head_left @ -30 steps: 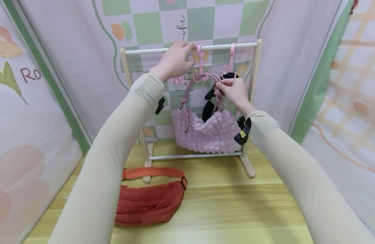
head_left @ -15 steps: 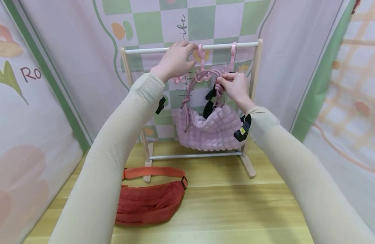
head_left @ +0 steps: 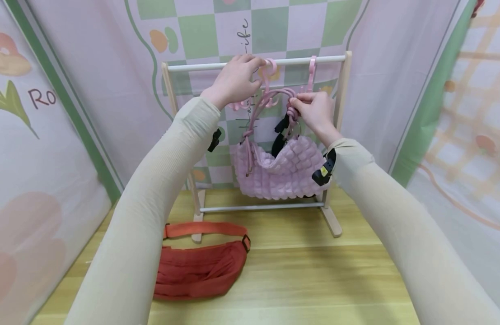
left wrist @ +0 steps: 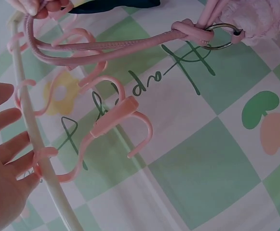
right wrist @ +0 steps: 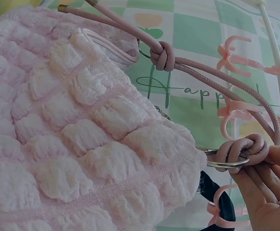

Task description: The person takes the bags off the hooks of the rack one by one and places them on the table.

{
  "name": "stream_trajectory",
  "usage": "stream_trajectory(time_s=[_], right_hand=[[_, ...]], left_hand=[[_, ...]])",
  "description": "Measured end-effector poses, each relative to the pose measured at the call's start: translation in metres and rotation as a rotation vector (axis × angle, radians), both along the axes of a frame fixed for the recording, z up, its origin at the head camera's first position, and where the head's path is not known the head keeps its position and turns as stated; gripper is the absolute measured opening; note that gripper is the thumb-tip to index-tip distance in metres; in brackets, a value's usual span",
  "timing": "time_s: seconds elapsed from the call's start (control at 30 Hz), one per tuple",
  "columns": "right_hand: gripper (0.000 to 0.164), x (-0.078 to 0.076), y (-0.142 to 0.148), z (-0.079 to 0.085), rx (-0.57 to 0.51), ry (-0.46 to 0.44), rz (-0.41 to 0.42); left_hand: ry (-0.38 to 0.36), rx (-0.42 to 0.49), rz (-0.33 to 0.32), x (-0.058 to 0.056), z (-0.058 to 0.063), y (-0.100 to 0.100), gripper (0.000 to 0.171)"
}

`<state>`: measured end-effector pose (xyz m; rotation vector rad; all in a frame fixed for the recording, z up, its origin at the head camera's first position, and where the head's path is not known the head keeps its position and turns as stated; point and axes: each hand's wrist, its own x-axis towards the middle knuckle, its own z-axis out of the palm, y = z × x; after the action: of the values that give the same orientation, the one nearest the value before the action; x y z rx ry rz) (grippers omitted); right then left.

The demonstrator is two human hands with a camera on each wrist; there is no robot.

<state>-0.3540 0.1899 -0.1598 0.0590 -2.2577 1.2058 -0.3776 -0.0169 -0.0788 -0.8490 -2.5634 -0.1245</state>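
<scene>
Far left, below the left grip: red bag [head_left: 198, 271] lying on the surface [head_left: 298, 275], its orange strap [head_left: 207, 229] laid out along the side toward the rack [head_left: 342, 90].

Left grip [head_left: 238, 79]: wide, fingers extended and spread at the white rod [head_left: 205, 67]; actual contact cannot be confirmed. Left hook [left wrist: 113, 118] hangs from the rod just beside these fingers. Middle hook [head_left: 267, 79] is just right of the left grip in head view.

Between the two grips: pink bag [head_left: 280, 169], puffy, hanging upright below both and nearer the right grip, its mouth slack. Its handle [left wrist: 77, 61] rises in a loop past the middle hook; whether it sits on a prong, cannot tell. Left knot [right wrist: 164, 57] lies left of the right grip. Lower bar [head_left: 258, 208] runs just below the bag in head view.

Dark item [head_left: 279, 144]: partly hidden behind the bag, below and left of the right grip.

Right grip [head_left: 315, 110]: narrow, thumb and fingers pinching the handle at the right knot [right wrist: 246, 149], which is tied to a metal ring [right wrist: 226, 163]. Right hook [head_left: 312, 72] hangs from the rod above this grip; the rack's right post stands just beyond it.
</scene>
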Motion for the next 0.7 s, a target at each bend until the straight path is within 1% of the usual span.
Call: stream_trajectory(time_s=[0.13,0.33,0.7], right_hand=[[0.028,0.001,0.001,0.003,-0.012,0.010,0.005],[0.029,0.005,0.002,0.009,-0.005,0.022,-0.029],[0.027,0.008,0.004,0.015,-0.037,0.073,-0.005]], left_hand=[[-0.002,0.003,0.000,0.001,0.000,0.000,0.049],[-0.002,0.009,-0.006,0.002,0.000,0.000,0.048],[-0.003,0.034,-0.018,-0.001,-0.003,-0.002,0.048]])
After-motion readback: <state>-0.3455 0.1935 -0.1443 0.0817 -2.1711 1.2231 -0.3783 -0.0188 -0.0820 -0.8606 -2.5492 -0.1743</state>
